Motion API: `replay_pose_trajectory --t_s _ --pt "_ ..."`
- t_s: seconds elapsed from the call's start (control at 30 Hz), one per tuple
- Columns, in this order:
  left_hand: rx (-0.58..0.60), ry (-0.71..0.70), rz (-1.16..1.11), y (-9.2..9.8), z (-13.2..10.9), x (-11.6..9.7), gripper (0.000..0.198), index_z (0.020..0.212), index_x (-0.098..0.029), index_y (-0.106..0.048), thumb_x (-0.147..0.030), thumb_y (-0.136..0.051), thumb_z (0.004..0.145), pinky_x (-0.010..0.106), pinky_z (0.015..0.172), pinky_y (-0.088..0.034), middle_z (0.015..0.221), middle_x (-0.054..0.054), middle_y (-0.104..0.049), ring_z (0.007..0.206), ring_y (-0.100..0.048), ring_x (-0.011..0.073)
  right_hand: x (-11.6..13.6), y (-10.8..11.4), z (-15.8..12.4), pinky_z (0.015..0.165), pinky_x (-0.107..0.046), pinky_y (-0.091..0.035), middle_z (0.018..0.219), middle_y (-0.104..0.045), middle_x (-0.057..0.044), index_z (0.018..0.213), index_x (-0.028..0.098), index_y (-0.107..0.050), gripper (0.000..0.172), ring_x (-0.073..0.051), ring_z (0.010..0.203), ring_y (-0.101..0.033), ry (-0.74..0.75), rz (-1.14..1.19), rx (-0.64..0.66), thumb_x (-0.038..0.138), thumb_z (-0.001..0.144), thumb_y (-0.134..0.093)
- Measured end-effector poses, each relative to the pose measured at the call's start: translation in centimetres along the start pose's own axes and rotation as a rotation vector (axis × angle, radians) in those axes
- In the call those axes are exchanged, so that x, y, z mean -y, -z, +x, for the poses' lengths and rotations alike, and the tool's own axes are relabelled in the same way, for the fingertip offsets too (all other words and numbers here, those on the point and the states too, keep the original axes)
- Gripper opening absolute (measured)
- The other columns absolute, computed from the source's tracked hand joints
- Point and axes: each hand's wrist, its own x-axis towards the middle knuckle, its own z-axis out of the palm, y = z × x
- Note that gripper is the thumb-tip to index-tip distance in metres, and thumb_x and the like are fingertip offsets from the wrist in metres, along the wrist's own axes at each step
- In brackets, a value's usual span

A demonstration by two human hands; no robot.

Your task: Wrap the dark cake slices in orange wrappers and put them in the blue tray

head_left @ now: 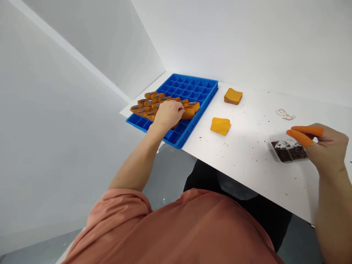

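Note:
My left hand (168,114) reaches over a blue compartment tray (192,88). Its fingers are closed on an orange pouch (188,113) at the right end of the filled compartments; the fingertips are partly hidden. Several similar orange pouches (148,103) with dark tops stand packed on the tray's left side. At the right, my right hand (328,143) wears orange finger covers on thumb and forefinger. These two tips pinch together above a clear plastic box (271,146) of dark brown crumbly material (288,152). Whatever lies between them, if anything, is too small to see.
On the white table (239,146) lie a neat stack of orange squares (233,96) and a looser yellow-orange pile (220,126). A thin tan string (286,115) curls behind the box. Dark crumbs are scattered around. White walls border the back and left.

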Motion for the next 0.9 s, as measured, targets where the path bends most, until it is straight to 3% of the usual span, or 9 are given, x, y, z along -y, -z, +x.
replay_pose_trajectory --t_s 0.43,0.63,0.73,0.9 --pt "0.031 0.056 -0.02 -0.5 -0.4 -0.1 0.026 0.096 -0.022 -0.084 -0.029 -0.059 0.096 0.047 0.093 -0.054 0.101 0.012 -0.084 0.096 -0.073 0.0333 -0.4 0.0 0.1 0.074 -0.047 -0.049 0.082 -0.078 -0.004 0.086 0.03 -0.089 0.013 -0.026 0.079 -0.068 0.013 -0.002 0.016 0.038 0.076 -0.091" --pt "0.107 0.008 0.137 -0.8 -0.8 -0.5 0.032 0.094 -0.022 -0.086 -0.024 -0.054 0.095 0.048 0.085 -0.053 0.103 0.013 -0.084 0.104 -0.07 0.0367 -0.6 0.0 0.2 0.073 -0.046 -0.047 0.081 -0.078 -0.004 0.088 0.03 -0.09 0.015 -0.024 0.075 -0.063 0.007 -0.023 0.04 0.039 0.076 -0.092" --pt "0.051 -0.052 0.154 -0.8 -1.4 -0.4 0.031 0.096 -0.023 -0.087 -0.027 -0.056 0.096 0.05 0.084 -0.053 0.108 0.014 -0.083 0.112 -0.067 0.0398 -0.5 0.1 0.3 0.072 -0.045 -0.048 0.081 -0.078 -0.005 0.088 0.029 -0.09 0.015 -0.024 0.075 -0.065 0.032 -0.021 0.03 0.038 0.076 -0.092" --pt "-0.193 -0.11 -0.112 -0.9 -4.2 -1.6 0.025 0.106 -0.032 -0.086 -0.042 -0.065 0.099 0.052 0.097 -0.053 0.113 0.01 -0.082 0.112 -0.067 0.0371 0.1 2.2 1.0 0.072 -0.042 -0.049 0.085 -0.08 -0.006 0.089 0.026 -0.09 0.018 -0.023 0.077 -0.066 -0.1 -0.005 -0.085 0.032 0.072 -0.094"
